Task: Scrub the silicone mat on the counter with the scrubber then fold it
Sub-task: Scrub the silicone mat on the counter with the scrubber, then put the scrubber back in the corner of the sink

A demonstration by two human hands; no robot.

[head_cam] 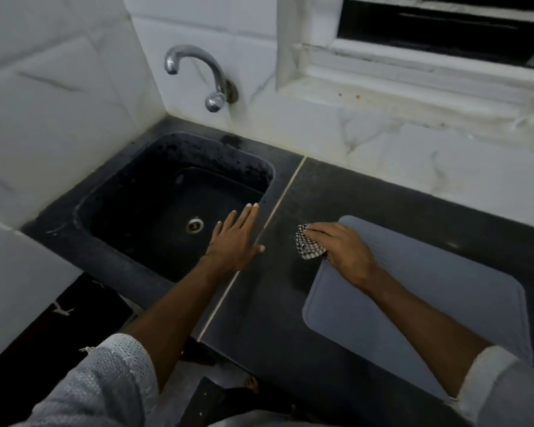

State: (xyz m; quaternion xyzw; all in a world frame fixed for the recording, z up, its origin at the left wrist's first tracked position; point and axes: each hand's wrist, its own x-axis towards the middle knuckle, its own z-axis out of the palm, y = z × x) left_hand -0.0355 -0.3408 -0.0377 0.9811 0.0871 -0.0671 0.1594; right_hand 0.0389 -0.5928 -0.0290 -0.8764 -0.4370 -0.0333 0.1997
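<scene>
One dark counter [290,303], tiled wall [59,103]

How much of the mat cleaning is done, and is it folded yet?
Not folded yet. The grey silicone mat lies flat and open on the counter. The right hand holds the checkered scrubber at the mat's corner nearest the sink, so scrubbing is the step in hand. The left hand is open beside the sink, fingers straight. How clean the mat is cannot be told. Folding is still left.
</scene>
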